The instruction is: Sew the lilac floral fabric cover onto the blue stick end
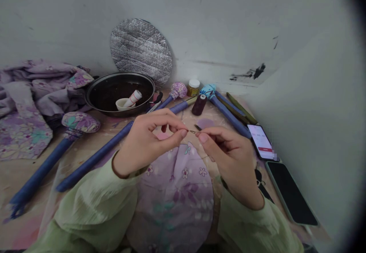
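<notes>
Needle-like piece (193,132) at the middle of my view: it is held in the air over the worktop (17,175), its long axis running nearly level from side to side with the right end slightly lower. I cannot tell which end is the point. My left grip (156,135) pinches the left end between thumb and forefinger, and my right grip (233,159) is closed on the other end in the same way.

Beneath them I see a rounded floral cloth (185,169), partly covered by the green sleeves (94,203). Just beyond the fingertips, a dark pointed tool (197,126) slants in; the right grip hides the rest of it.

Farther out, a dark spool (199,106) stands near a white-lidded jar (193,89). A blue-headed stick (231,117) slants to the right of the spool, toward a lit phone (261,142); a dark phone (291,192) lies nearer me. Off to the left are a floral-headed stick (42,173) and a blue rod (94,159). Behind, a pan (93,102) holds a white cup (121,104), and a silver disc (140,49) leans against the wall (214,24).
</notes>
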{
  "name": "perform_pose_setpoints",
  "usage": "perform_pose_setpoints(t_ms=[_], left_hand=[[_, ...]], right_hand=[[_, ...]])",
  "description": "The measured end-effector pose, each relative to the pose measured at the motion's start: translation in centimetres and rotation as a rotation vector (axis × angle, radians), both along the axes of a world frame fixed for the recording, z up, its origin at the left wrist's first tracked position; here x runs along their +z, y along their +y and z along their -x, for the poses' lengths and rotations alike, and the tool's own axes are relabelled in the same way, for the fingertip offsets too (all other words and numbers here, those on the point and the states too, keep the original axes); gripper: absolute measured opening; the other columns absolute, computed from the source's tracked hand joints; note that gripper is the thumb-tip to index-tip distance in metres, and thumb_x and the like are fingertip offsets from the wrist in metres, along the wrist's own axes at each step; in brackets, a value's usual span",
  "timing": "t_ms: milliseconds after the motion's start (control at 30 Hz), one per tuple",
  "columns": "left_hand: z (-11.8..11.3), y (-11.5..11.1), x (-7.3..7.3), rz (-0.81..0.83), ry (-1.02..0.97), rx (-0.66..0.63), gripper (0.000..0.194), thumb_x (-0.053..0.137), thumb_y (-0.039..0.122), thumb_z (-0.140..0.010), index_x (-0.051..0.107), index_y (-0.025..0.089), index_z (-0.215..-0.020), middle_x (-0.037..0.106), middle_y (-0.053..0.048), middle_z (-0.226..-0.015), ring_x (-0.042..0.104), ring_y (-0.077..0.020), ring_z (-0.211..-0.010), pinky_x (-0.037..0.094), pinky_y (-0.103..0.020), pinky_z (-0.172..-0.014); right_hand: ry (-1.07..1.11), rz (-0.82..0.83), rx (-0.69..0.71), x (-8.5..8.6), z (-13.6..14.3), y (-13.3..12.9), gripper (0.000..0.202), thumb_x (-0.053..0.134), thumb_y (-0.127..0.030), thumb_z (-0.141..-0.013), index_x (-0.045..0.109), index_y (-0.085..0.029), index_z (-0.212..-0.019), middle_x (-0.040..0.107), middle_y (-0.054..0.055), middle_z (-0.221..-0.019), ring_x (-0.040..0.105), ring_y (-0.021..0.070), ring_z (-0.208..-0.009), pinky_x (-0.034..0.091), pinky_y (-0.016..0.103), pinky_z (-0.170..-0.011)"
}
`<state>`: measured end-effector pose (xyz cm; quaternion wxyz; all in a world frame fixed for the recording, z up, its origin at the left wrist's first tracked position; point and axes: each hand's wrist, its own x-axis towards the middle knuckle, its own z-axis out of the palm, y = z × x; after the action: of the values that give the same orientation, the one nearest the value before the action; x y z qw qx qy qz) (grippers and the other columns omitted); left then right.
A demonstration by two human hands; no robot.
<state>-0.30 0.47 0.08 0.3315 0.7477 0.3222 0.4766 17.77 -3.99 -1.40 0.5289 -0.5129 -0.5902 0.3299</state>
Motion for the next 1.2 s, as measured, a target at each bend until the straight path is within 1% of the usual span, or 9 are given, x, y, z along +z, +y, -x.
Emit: perform_pose_setpoints(t_ms=[133, 233, 367, 567, 667, 767, 967, 1067, 1200], left_hand=[[0.3, 0.1, 0.1, -0.006, 0.053, -0.021, 0.004, 0.070, 0.013, -0.081, 0.074, 0.015, -0.081, 0.066, -0.001, -0.076, 0.058, -0.0102, -0.070, 0.046, -0.024, -0.066], [0.6, 0.5, 0.1, -0.017, 0.104, -0.009, 0.011, 0.068, 0.016, -0.084, 0.076, 0.016, -0.091, 0.068, -0.003, -0.085, 0.059, -0.0123, -0.075, 0.046, -0.026, -0.067], [0.7, 0.9, -0.2, 0.012, 0.021, 0.018, 0.016, 0.063, 0.020, -0.089, 0.077, 0.019, -0.096, 0.068, -0.004, -0.090, 0.058, -0.0143, -0.084, 0.044, -0.027, -0.070], [-0.3, 0.6, -0.2, 0.307, -0.058, -0.289, 0.015, 0.063, 0.022, -0.090, 0.077, 0.017, -0.091, 0.069, -0.003, -0.089, 0.059, -0.0122, -0.080, 0.045, -0.024, -0.070], [-0.7, 0.5, -0.3, 0.463, -0.143, -0.346, 0.012, 0.064, 0.019, -0.088, 0.075, 0.015, -0.083, 0.068, -0.001, -0.082, 0.059, -0.0091, -0.074, 0.045, -0.020, -0.067], [-0.9, 0.6, -0.6, 0.536, -0.223, -0.390, 0.018, 0.063, 0.017, -0.089, 0.071, 0.014, -0.073, 0.065, 0.002, -0.073, 0.057, -0.0066, -0.068, 0.045, -0.017, -0.066], [-1.0, 0.6, -0.3, 0.540, -0.246, -0.390, 0.016, 0.067, 0.019, -0.087, 0.070, 0.015, -0.072, 0.066, 0.001, -0.073, 0.057, -0.0081, -0.067, 0.047, -0.020, -0.067], [-0.9, 0.5, -0.2, 0.474, -0.201, -0.316, 0.011, 0.067, 0.020, -0.086, 0.074, 0.016, -0.078, 0.069, -0.002, -0.079, 0.061, -0.0112, -0.073, 0.049, -0.023, -0.069], [-0.8, 0.5, -0.7, 0.337, -0.098, -0.240, 0.011, 0.070, 0.023, -0.085, 0.079, 0.020, -0.090, 0.071, -0.004, -0.087, 0.061, -0.0127, -0.074, 0.047, -0.024, -0.064]], right_hand=[[-0.030, -0.009, -0.036, 0.2, -0.1, 0.0, 0.007, 0.068, -0.026, -0.082, 0.073, -0.022, -0.077, 0.054, -0.006, -0.054, 0.046, 0.0073, -0.050, 0.036, 0.019, -0.046], [-0.041, -0.004, -0.039, 0.4, -0.1, 0.1, 0.007, 0.069, -0.025, -0.080, 0.073, -0.023, -0.076, 0.051, -0.006, -0.052, 0.042, 0.0073, -0.049, 0.034, 0.020, -0.045], [-0.058, 0.064, 0.024, 0.7, -0.3, 0.1, 0.010, 0.068, -0.026, -0.080, 0.074, -0.022, -0.073, 0.049, -0.006, -0.051, 0.039, 0.0073, -0.047, 0.031, 0.020, -0.044], [-0.054, 0.131, 0.115, 0.7, -0.6, 0.2, 0.012, 0.068, -0.028, -0.079, 0.073, -0.020, -0.072, 0.047, -0.006, -0.050, 0.036, 0.0071, -0.046, 0.029, 0.021, -0.044], [-0.080, 0.105, 0.095, 0.8, -0.5, 0.2, 0.013, 0.067, -0.027, -0.079, 0.073, -0.019, -0.072, 0.046, -0.006, -0.050, 0.036, 0.0068, -0.046, 0.029, 0.021, -0.045], [-0.103, 0.078, 0.073, 1.0, -0.5, 0.2, 0.012, 0.067, -0.025, -0.079, 0.073, -0.018, -0.071, 0.047, -0.006, -0.050, 0.037, 0.0067, -0.047, 0.029, 0.021, -0.044], [-0.131, 0.060, 0.059, 1.1, -0.5, 0.0, 0.012, 0.066, -0.024, -0.079, 0.072, -0.017, -0.070, 0.047, -0.006, -0.049, 0.037, 0.0068, -0.046, 0.029, 0.022, -0.044], [-0.153, 0.066, 0.058, 1.2, -0.4, -0.2, 0.012, 0.065, -0.023, -0.079, 0.072, -0.016, -0.072, 0.048, -0.005, -0.050, 0.038, 0.0069, -0.046, 0.031, 0.022, -0.044], [-0.218, 0.023, 0.047, 1.3, -0.2, -0.2, 0.013, 0.065, -0.022, -0.080, 0.072, -0.016, -0.070, 0.040, -0.007, -0.049, 0.034, 0.0062, -0.045, 0.026, 0.021, -0.042]])
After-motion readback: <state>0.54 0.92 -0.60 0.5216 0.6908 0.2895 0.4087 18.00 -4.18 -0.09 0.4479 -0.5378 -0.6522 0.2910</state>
